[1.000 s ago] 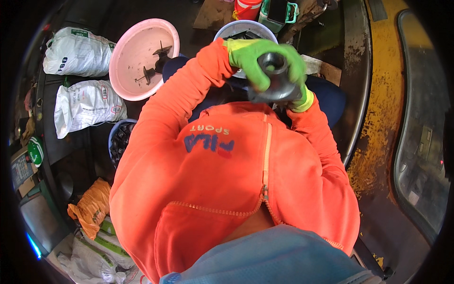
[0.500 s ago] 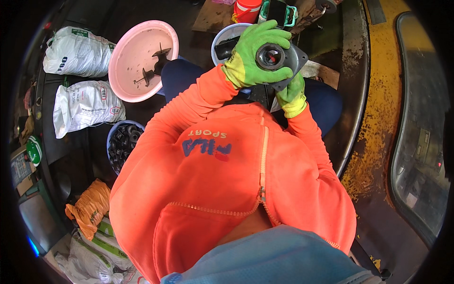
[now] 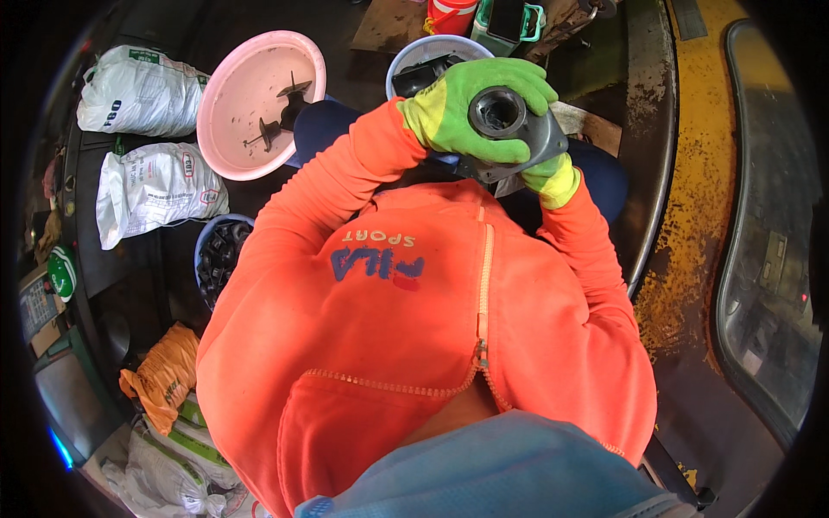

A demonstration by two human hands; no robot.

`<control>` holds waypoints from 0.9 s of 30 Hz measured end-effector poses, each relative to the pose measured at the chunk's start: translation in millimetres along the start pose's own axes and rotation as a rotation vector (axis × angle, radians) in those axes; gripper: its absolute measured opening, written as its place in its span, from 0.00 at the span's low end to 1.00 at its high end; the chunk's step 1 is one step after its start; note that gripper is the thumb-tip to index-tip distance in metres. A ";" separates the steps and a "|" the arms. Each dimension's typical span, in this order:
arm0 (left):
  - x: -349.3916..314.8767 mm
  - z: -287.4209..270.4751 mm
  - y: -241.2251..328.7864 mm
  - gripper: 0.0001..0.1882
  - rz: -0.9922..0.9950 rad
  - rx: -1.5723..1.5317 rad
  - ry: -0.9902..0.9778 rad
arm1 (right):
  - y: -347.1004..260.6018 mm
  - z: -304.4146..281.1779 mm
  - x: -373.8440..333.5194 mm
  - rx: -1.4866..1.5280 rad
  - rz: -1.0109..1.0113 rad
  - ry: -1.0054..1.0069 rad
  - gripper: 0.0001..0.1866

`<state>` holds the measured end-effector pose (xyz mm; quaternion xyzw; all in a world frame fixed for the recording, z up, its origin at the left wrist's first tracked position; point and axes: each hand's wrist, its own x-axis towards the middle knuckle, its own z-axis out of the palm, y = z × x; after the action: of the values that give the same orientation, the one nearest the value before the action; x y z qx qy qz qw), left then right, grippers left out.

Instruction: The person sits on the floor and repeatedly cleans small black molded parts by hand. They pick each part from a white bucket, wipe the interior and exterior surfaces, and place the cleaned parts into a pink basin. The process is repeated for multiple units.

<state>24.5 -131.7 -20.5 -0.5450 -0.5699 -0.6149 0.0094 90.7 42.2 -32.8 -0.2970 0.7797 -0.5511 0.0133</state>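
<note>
As head view shows black flanged part (image 3: 537, 145) with corner swung from three toward four o'clock, turning seems under way. One part, at one o'clock in view: left hand (image 3: 466, 108) wraps its tube; right hand (image 3: 553, 177) beneath, fingers hidden, grip cannot be told. From hands: one pink basin (image 3: 237, 91), nine o'clock; two blue basins (image 3: 436, 45), ten and eight; two white sacks (image 3: 142, 95), nine.

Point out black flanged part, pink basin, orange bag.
Black flanged part (image 3: 542, 138), head view: on its flange.
Pink basin (image 3: 244, 97), head view: on its bare inner surface.
Orange bag (image 3: 161, 371), head view: middle of its side.
</note>
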 end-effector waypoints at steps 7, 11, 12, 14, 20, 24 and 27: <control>0.6 -7.9 -0.5 0.26 -0.135 -0.400 -0.317 | 15.8 15.9 -28.1 0.087 0.044 0.001 0.37; -1.1 -15.6 -6.8 0.32 -0.141 -0.323 -0.443 | 24.0 36.4 -34.5 0.400 0.213 0.032 0.33; 2.9 -20.3 -7.6 0.33 -0.134 -0.281 -0.448 | 22.3 35.5 -31.3 0.321 0.184 0.049 0.33; 14.3 -30.4 -6.1 0.34 -0.106 -0.188 -0.466 | 16.7 27.9 -17.4 0.150 0.098 0.085 0.29; 17.1 -6.9 18.5 0.41 -0.347 0.026 0.029 | 0.3 15.7 16.9 -0.079 -0.077 0.506 0.26; -1.4 28.5 14.0 0.31 -0.173 0.044 0.331 | 1.2 32.5 10.8 0.042 0.006 0.558 0.24; -5.9 23.7 7.2 0.27 -0.082 0.117 0.276 | 1.3 33.7 10.1 0.134 0.021 0.540 0.25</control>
<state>47.1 -121.0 -25.4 -0.4302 -0.6198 -0.6495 0.0945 93.6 8.9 -44.0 -0.1299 0.7197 -0.6606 -0.1697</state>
